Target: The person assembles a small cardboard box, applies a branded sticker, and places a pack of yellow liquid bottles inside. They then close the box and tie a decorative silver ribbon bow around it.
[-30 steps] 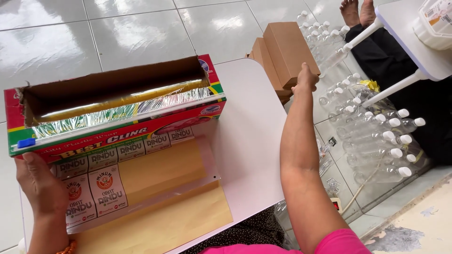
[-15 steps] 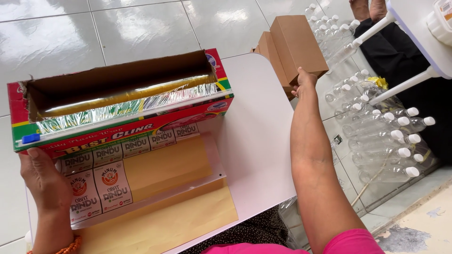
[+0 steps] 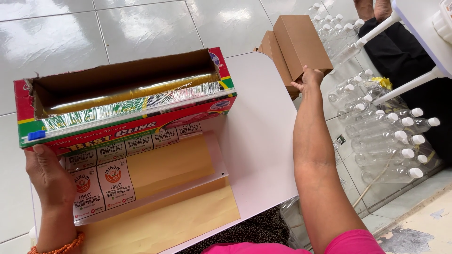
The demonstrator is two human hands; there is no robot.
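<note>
A long open cling-wrap dispenser box, red and green with a clear roll inside, lies on a small white table. My left hand grips the box's near left corner, thumb resting on a sheet of printed labels. The sheet lies on tan paper. My right hand reaches past the table's far right edge and holds the lower end of a brown cardboard box, which is tilted up above other brown boxes on the floor.
Several clear plastic bottles with white caps lie on the tiled floor at the right. A white stool or table with legs stands at the top right, over dark cloth. A person's feet show at the top edge.
My right hand has closed on the cardboard box and lifted it nearer the table. The left hand keeps its hold on the dispenser box.
</note>
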